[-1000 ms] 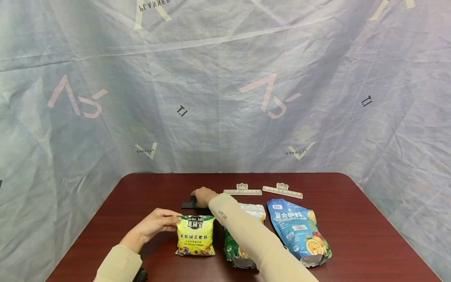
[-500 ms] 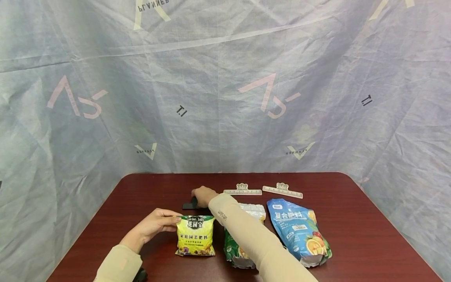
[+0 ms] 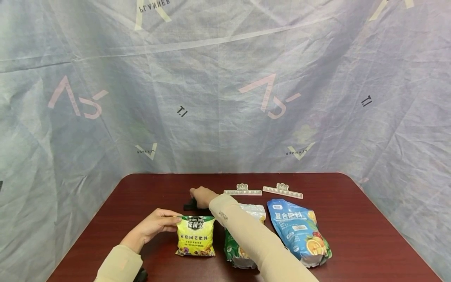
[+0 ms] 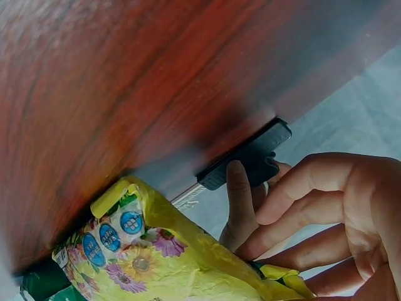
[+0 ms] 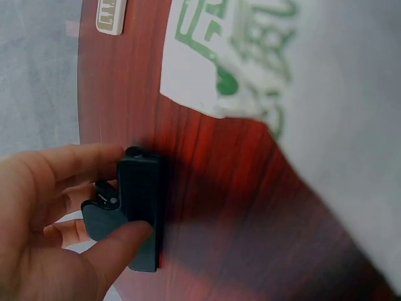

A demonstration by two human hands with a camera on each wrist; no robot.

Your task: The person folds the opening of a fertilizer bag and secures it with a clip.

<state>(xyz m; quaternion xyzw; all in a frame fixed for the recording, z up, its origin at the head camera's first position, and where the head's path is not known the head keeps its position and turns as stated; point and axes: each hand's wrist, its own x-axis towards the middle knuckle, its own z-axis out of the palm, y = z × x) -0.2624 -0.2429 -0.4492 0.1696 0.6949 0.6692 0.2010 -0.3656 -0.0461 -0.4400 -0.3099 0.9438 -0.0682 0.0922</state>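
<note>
A small yellow fertilizer bag [image 3: 195, 239] stands upright near the front middle of the table. My left hand [image 3: 158, 223] pinches its upper left corner between thumb and fingers. Farther back, my right hand [image 3: 204, 197] holds a black bag clip [image 5: 143, 207]. In the right wrist view the thumb lies on one face of the clip, with fingers at its far end and behind it. The left wrist view shows the clip [image 4: 247, 157] just beyond the yellow bag [image 4: 150, 251], apart from it and close to the tabletop.
A green and white bag [image 3: 232, 250] lies partly under my right forearm. Right of it is a blue fertilizer bag [image 3: 296, 231]. Two white clips with piano-key edges [image 3: 243, 192] [image 3: 283, 191] lie near the table's [image 3: 158, 184] back edge. Grey cloth hangs behind.
The black clip has tilted slightly in my right hand, its left end shifting a little to the right. My left hand and the yellow bag have stayed put.
</note>
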